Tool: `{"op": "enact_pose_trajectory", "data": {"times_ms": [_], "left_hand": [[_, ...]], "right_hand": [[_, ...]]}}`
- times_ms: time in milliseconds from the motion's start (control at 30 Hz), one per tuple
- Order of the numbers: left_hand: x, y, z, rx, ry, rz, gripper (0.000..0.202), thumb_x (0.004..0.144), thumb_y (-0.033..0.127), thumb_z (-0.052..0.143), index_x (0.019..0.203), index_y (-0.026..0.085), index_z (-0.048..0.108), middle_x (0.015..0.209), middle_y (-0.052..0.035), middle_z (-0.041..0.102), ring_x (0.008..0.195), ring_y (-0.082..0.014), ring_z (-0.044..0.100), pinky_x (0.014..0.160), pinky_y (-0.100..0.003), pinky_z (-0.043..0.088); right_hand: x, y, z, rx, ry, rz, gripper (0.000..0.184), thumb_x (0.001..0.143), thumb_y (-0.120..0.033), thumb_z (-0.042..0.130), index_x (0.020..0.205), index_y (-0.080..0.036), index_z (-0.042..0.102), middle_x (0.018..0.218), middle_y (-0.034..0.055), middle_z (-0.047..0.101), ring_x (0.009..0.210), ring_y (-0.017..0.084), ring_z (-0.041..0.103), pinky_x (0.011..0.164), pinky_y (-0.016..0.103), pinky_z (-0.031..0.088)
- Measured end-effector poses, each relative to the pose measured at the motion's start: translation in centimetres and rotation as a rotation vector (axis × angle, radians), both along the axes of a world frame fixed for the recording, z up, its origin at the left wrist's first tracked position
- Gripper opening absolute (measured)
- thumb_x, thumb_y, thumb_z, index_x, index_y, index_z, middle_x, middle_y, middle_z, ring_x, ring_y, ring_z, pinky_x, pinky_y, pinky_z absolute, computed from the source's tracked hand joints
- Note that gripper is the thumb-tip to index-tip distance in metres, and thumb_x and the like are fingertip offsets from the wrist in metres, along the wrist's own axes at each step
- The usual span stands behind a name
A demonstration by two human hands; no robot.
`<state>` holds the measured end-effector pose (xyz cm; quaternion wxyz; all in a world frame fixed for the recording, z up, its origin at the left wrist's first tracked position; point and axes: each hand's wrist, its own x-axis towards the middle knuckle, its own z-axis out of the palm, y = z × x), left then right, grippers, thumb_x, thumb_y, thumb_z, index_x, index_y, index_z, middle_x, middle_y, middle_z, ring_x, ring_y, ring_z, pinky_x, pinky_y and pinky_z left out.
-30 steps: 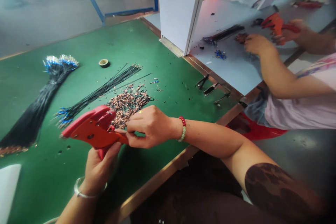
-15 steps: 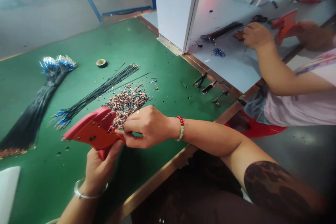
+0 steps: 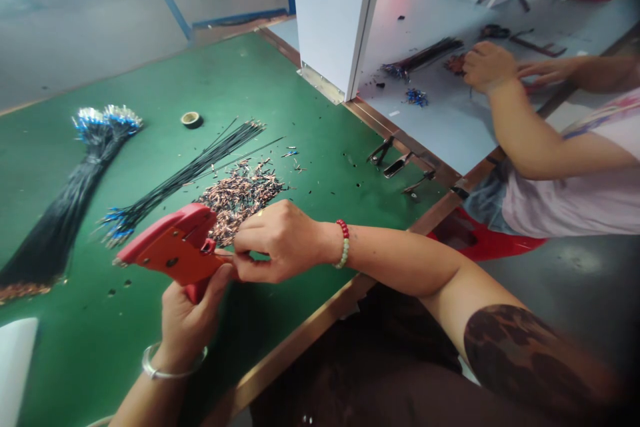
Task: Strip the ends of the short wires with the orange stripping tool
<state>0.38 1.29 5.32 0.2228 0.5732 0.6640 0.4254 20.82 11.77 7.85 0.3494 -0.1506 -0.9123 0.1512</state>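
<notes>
My left hand (image 3: 187, 320) grips the handle of a red crimping tool (image 3: 167, 250) from below, above the green table (image 3: 310, 120). Closed in a pinch, my right hand (image 3: 277, 240) presses its fingertips against the rear of the tool; what they hold is too small to name. Just beyond the tool lies a heap of small copper terminals (image 3: 240, 193). A loose bunch of black wires with blue ends (image 3: 175, 180) runs diagonally behind it.
A thick bundle of black wires (image 3: 65, 207) lies at the left, a tape roll (image 3: 192, 119) farther back. Metal clamps (image 3: 400, 163) sit at the table's right edge. A white post (image 3: 335, 13) divides the benches. Another person's hands (image 3: 490, 67) rest on the neighbouring grey table.
My hands and the tool have hardly moved. The other person has put down their red tool, and their far hand now lies stretched flat on the grey table.
</notes>
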Motion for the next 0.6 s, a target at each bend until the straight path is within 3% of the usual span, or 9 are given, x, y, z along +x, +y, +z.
{"op": "enact_pose_trajectory", "data": {"times_ms": [200,400,600], "left_hand": [[0.9,0.2,0.9,0.028,0.06,0.0,0.041,0.081,0.06,0.074,0.077,0.019,0.077,0.074,-0.0057,0.079,0.065,-0.0232,0.074,0.062,-0.03,0.06],[2.0,0.2,2.2,0.051,0.036,-0.071,0.039,0.084,0.051,0.072,0.061,0.021,0.068,0.056,-0.0009,0.069,0.052,-0.019,0.067,0.054,-0.027,0.056],[2.7,0.1,2.7,0.022,-0.019,-0.055,0.037,0.086,0.05,0.073,0.061,0.022,0.068,0.054,-0.0003,0.067,0.049,-0.0181,0.062,0.053,-0.029,0.054]], "right_hand": [[0.0,0.1,0.0,-0.013,-0.036,0.015,0.032,0.101,-0.033,0.048,0.081,-0.018,0.067,0.078,0.002,0.07,0.069,0.014,0.061,0.063,0.029,0.037],[0.0,0.2,0.2,-0.03,-0.098,0.037,0.034,0.104,-0.036,0.045,0.085,-0.017,0.066,0.083,0.0042,0.071,0.075,0.014,0.063,0.067,0.03,0.039],[0.0,0.2,0.0,-0.008,-0.037,0.035,0.032,0.104,-0.033,0.046,0.085,-0.018,0.066,0.081,0.0026,0.071,0.074,0.014,0.064,0.065,0.03,0.039]]}}
